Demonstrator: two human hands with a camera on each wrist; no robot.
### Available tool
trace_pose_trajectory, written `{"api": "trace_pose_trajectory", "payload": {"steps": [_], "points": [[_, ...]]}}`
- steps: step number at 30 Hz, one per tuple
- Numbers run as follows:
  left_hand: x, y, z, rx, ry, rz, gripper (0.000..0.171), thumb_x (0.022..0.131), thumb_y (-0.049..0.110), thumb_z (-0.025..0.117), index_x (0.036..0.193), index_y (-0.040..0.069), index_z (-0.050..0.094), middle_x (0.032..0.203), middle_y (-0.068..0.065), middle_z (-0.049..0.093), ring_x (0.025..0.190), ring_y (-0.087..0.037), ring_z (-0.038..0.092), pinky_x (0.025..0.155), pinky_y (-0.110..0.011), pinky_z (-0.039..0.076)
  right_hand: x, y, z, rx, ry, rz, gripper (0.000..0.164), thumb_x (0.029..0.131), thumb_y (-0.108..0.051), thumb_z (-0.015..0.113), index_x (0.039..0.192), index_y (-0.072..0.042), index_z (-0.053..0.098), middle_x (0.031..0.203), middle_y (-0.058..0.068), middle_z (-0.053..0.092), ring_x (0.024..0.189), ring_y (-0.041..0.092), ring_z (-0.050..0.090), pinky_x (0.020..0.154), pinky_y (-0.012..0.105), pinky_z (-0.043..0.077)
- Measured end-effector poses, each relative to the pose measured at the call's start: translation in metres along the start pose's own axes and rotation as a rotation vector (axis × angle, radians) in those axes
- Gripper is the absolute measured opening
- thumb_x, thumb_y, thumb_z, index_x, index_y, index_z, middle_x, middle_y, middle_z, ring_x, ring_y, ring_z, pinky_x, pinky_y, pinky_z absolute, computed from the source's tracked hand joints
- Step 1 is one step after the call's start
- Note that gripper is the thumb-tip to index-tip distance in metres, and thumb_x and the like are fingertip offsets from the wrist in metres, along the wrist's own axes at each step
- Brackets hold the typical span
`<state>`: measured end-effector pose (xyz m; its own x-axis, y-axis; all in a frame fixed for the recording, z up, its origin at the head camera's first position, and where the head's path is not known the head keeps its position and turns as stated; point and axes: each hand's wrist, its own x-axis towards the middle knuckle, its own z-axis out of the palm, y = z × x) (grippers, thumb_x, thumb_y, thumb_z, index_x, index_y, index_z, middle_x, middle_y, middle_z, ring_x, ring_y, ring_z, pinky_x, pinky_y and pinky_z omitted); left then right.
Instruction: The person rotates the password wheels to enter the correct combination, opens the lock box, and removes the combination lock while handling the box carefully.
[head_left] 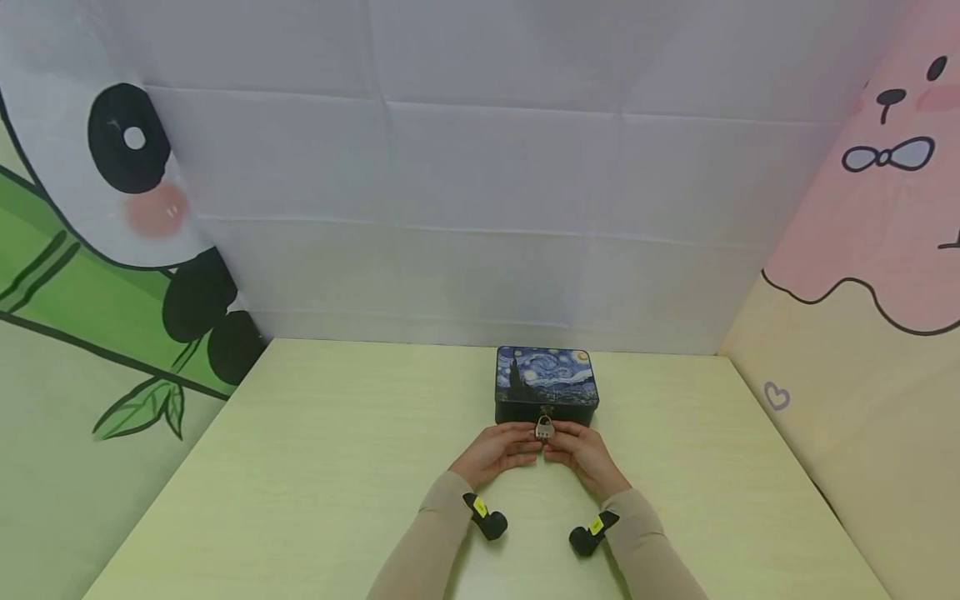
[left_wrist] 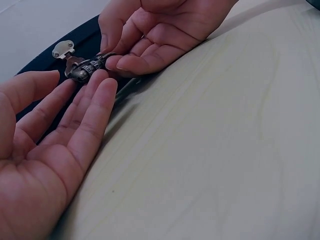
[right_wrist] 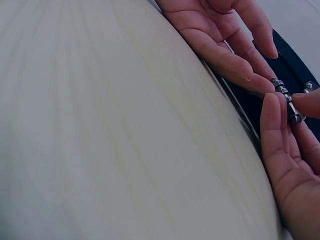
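"Padlock [head_left: 544, 430], where?"
"Between my left hand [head_left: 498, 454], fingers extended and touching it, and my right hand [head_left: 587, 457], pinching it; at the clasp [left_wrist: 63, 49]."
"Handling?"
"I'd judge: left steadies, right thumb rolls the dials [left_wrist: 93, 65] lightly."
"Count?"
"Padlock, one; box [head_left: 546, 377], one, just beyond the grip; hands, two; table [head_left: 337, 467], one, beneath."

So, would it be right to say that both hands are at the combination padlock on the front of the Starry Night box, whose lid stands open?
Not quite: the lid is closed, as the head view shows. The left hand and right hand are at the combination padlock on the front of the Starry Night box.
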<state>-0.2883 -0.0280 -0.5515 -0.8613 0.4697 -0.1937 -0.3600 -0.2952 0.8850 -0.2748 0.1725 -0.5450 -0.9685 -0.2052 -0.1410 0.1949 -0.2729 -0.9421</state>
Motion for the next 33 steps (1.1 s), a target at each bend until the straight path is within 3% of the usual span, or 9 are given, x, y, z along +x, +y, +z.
{"api": "trace_pose_trajectory", "payload": {"steps": [33], "points": [[0.0033,-0.0021,-0.0018,-0.004,-0.001,0.004,0.04,0.107,0.007,0.044,0.143,-0.01,0.044,0.124,-0.02,0.063,0.115,-0.028,0.063,0.097,-0.041,0.054,0.0037,0.0033,-0.001,-0.015,0.014,-0.009,0.036,0.098,0.009,0.051,0.131,0.021,0.044,0.098,0.006,0.065,0.078,0.012,0.068,0.076,0.027,0.06]]}}
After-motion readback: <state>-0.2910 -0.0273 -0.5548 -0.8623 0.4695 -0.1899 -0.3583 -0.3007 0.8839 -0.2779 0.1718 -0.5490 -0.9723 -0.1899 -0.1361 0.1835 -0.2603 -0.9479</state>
